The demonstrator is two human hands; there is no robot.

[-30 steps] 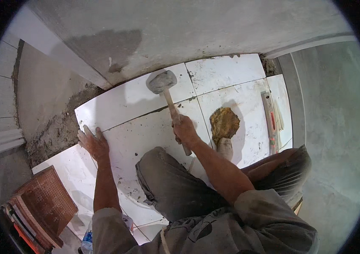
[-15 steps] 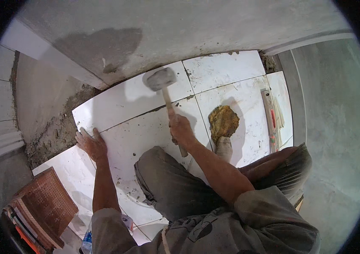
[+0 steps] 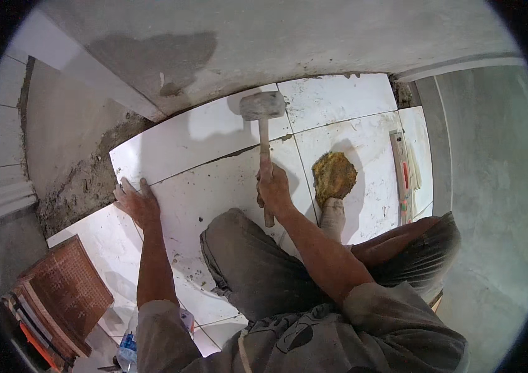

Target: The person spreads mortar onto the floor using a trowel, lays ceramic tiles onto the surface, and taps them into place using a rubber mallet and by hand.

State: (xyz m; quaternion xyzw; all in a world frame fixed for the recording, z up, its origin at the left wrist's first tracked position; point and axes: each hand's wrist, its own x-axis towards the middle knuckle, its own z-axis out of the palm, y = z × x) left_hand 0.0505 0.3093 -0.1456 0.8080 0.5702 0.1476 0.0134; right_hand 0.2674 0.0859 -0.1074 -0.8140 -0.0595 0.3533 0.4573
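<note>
My right hand (image 3: 273, 189) is wrapped round the wooden handle of a rubber mallet (image 3: 262, 105). The mallet's grey, dusty head is over the right end of a white floor tile (image 3: 199, 133) along the wall; whether it touches the tile I cannot tell. My left hand (image 3: 138, 203) lies with fingers spread at that tile's near left corner, by the joint with the tile below. A yellow-brown, sponge-like lump (image 3: 335, 177) rests on a tile to the right, just ahead of my foot (image 3: 333, 217).
A spirit level (image 3: 402, 177) lies on the tiles at right, with pale strips (image 3: 415, 168) beside it. Rough mortar (image 3: 81, 193) borders the tiles at left. A brown crate-like holder (image 3: 68, 292) and a plastic bottle (image 3: 127, 351) are at lower left. A grey wall (image 3: 326, 37) rises ahead.
The mallet's head has shifted to the right along the wall-side tile, and its handle is now more upright in the picture. My left hand stays at the tile's corner.
</note>
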